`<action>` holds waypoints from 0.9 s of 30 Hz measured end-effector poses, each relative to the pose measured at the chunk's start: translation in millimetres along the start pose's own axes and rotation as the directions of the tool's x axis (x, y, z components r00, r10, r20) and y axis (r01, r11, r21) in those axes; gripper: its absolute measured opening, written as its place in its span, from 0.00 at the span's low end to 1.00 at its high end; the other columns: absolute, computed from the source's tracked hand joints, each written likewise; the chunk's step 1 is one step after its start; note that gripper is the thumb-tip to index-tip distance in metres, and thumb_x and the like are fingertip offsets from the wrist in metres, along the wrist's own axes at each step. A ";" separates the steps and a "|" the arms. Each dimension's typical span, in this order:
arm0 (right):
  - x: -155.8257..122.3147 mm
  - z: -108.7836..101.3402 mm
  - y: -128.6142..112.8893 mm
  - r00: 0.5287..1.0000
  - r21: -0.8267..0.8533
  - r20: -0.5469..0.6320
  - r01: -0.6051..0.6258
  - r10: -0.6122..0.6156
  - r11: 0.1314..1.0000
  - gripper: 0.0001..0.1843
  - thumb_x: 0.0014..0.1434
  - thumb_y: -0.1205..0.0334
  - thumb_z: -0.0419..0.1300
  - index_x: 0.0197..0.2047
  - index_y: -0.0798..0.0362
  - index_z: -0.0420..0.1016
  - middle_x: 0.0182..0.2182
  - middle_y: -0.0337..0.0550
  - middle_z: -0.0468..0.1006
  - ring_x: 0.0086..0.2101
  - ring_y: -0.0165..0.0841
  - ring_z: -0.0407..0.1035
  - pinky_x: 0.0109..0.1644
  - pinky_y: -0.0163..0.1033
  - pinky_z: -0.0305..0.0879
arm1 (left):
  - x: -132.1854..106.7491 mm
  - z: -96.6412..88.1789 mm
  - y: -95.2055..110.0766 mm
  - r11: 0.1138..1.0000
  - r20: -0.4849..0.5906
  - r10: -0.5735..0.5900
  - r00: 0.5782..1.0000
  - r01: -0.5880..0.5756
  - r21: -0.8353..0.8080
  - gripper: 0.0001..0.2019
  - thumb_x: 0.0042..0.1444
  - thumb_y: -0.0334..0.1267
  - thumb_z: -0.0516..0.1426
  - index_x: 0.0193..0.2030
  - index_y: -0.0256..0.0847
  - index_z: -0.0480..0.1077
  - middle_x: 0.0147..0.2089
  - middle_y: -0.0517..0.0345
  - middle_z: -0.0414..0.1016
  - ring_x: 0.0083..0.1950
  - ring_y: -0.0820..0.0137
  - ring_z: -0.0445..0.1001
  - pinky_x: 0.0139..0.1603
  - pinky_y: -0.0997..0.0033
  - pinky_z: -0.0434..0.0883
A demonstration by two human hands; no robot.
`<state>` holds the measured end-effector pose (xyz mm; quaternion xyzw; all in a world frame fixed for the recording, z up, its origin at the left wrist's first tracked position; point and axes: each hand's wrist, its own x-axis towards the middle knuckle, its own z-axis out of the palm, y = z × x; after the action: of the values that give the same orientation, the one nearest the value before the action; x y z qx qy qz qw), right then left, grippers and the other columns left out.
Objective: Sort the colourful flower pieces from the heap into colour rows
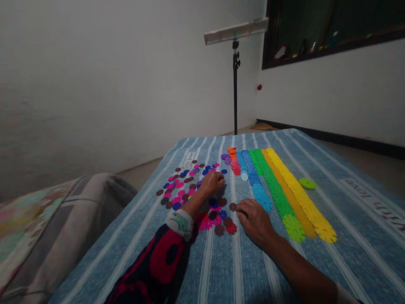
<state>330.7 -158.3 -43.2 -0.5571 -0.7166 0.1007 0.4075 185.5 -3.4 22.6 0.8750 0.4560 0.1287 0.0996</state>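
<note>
My left hand [212,184] is over the right side of a loose spread of notched plastic discs, mostly pink, blue and brown. Its fingers are curled together, and whatever they may hold is hidden. Lower and to the right, my right hand [255,218] pinches a small brown disc [233,207] at its fingertips. A pink disc [217,220] and a red disc [231,229] lie between my forearms. Sorted by colour, overlapping discs form long rows on the right: a blue row [252,171], a green row [272,185] and a yellow row [297,188].
A blue striped cloth [126,261] covers the table. One stack of lime discs [306,183] sits right of the yellow row. Small purple discs [226,158] lie by a short orange-red row [234,162]. Behind the table stands a lamp on a black pole [235,93]. Grey bedding [79,223] is at left.
</note>
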 end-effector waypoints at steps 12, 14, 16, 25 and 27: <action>-2.8 -9.8 -1.8 0.998 -0.031 0.056 0.026 -0.024 0.999 0.06 0.57 0.68 0.57 0.34 0.51 0.76 0.35 0.43 0.77 0.41 0.37 0.70 0.48 0.44 0.63 | -97.8 -42.5 -38.2 0.962 0.106 -0.092 0.990 0.116 -0.248 0.09 0.53 0.38 0.55 0.27 0.36 0.73 0.26 0.62 0.69 0.29 0.75 0.65 0.31 0.76 0.60; -4.0 -11.3 -4.5 0.997 -0.019 0.060 0.042 -0.040 0.999 0.04 0.57 0.65 0.59 0.34 0.51 0.76 0.37 0.43 0.78 0.42 0.38 0.70 0.49 0.44 0.64 | -103.8 -42.5 -45.3 0.942 0.124 -0.122 0.985 0.154 -0.299 0.10 0.53 0.38 0.55 0.26 0.36 0.72 0.24 0.62 0.68 0.28 0.75 0.65 0.29 0.77 0.60; -5.8 -12.1 -7.2 0.997 -0.012 0.052 0.059 -0.059 0.998 0.03 0.55 0.61 0.63 0.34 0.51 0.76 0.41 0.46 0.77 0.44 0.39 0.70 0.51 0.46 0.64 | -108.3 -42.9 -52.8 0.915 0.142 -0.146 0.979 0.189 -0.357 0.10 0.52 0.39 0.56 0.27 0.36 0.72 0.23 0.62 0.69 0.27 0.75 0.66 0.29 0.77 0.60; -13.3 -13.1 -8.2 0.990 -0.053 0.132 0.065 -0.057 0.996 0.09 0.48 0.58 0.67 0.32 0.51 0.75 0.49 0.50 0.74 0.51 0.46 0.68 0.56 0.52 0.63 | -129.4 -62.5 -66.8 0.879 0.372 -0.187 0.909 0.324 -0.349 0.06 0.43 0.35 0.60 0.20 0.36 0.70 0.18 0.66 0.65 0.23 0.77 0.61 0.27 0.76 0.58; -13.5 -12.9 -6.5 0.989 -0.047 0.140 0.052 -0.045 0.998 0.08 0.49 0.58 0.67 0.32 0.51 0.76 0.49 0.50 0.75 0.51 0.46 0.68 0.56 0.52 0.63 | -131.4 -63.7 -61.6 0.881 0.424 -0.158 0.892 0.321 -0.347 0.05 0.42 0.33 0.61 0.20 0.36 0.70 0.18 0.66 0.65 0.23 0.78 0.61 0.26 0.76 0.57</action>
<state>335.7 -176.5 -37.3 -0.5413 -0.7589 0.1109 0.3447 45.4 -73.3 47.2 0.7781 0.4971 0.0339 0.3825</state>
